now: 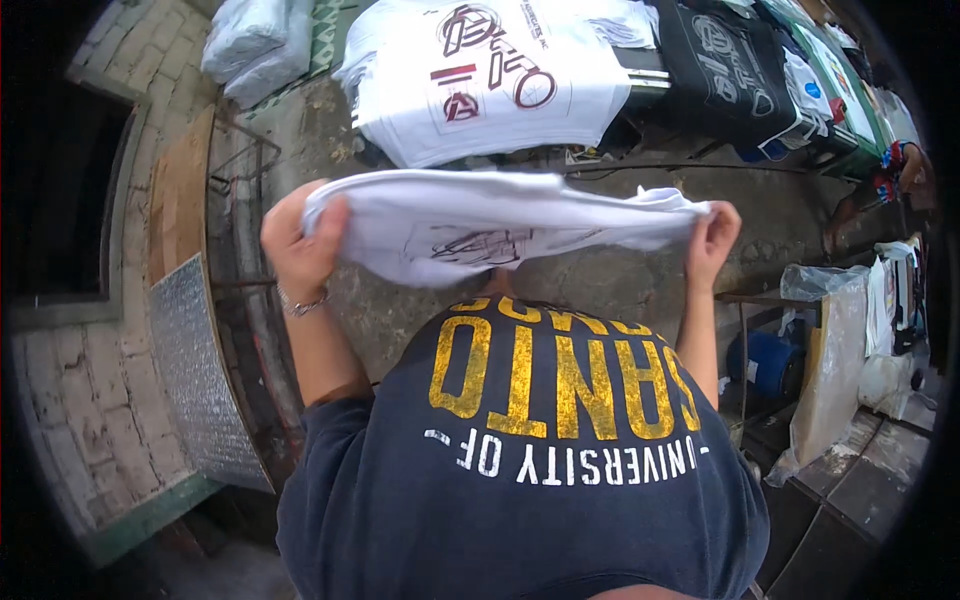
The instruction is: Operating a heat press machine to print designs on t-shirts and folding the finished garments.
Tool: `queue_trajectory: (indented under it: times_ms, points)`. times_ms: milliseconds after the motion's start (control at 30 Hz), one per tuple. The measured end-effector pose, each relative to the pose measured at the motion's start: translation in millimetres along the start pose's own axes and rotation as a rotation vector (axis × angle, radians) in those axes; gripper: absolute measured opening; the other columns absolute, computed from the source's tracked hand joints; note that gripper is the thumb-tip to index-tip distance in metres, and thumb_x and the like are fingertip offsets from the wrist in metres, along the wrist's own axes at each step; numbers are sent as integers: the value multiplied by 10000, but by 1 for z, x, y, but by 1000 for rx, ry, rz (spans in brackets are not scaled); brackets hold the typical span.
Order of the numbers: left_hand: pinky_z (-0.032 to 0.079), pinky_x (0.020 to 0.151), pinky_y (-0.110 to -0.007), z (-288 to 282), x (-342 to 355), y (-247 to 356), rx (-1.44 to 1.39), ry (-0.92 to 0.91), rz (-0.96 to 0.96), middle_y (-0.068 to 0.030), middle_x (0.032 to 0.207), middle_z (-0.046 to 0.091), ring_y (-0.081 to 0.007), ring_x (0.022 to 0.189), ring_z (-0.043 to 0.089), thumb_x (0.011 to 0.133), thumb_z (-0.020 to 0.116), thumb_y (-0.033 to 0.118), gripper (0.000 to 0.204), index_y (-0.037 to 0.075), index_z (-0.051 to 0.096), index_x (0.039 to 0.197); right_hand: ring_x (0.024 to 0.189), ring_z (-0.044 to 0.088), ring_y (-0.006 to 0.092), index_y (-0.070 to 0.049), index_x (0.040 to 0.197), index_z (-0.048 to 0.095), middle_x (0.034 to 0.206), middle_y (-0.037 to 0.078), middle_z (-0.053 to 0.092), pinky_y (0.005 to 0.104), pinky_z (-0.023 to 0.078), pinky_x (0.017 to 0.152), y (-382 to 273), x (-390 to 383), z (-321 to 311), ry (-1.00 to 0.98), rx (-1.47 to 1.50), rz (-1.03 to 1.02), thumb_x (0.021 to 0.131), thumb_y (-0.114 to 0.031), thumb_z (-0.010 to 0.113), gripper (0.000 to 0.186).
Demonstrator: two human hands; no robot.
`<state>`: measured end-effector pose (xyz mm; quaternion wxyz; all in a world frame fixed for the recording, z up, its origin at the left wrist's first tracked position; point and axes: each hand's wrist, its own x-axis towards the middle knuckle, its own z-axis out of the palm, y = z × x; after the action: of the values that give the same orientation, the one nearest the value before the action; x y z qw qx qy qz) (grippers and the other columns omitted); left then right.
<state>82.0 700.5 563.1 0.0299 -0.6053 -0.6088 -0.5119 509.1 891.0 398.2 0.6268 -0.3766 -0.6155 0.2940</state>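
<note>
A white cloth garment (420,215) with a dark printed graphic hangs stretched sideways across my body, slightly blurred. My left hand (305,235) is closed on its left end, with a metal bracelet on the wrist. My right hand (712,240) pinches the right end at the upper edge. Below the cloth is the front of my own dark T-shirt (520,540) with large yellow and white lettering. Beyond the garment, a white printed shirt (560,45) lies spread on a long table.
A black printed shirt (715,80) and wrapped white bundles (250,55) lie at the back. A leaning board (200,370) stands by the left wall. At right are a plastic-covered board (820,370) and blue container (765,355). A co-worker (905,175) is at far right.
</note>
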Motion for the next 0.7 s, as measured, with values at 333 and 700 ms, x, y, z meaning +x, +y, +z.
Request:
queue_trajectory:
  times_ms: [333, 700]
  points:
    - [483, 642, -259, -19, 85, -109, 22, 235, 188, -110, 803, 690, -181, 701, 638, 811, 698, 198, 220, -12, 666, 871, 676, 528, 199, 38, 920, 576, 784, 115, 578, 275, 431, 596, -55, 170, 55, 82, -444, -707, 858, -78, 634, 143]
    - [448, 652, -211, -20, 199, -156, 60, 212, -170, -70, 823, 657, -113, 740, 594, 845, 674, 188, 220, -14, 649, 929, 700, 556, 164, 51, 894, 590, 783, 102, 613, 271, 479, 650, -61, 317, 95, 141, -695, -679, 857, -86, 657, 156]
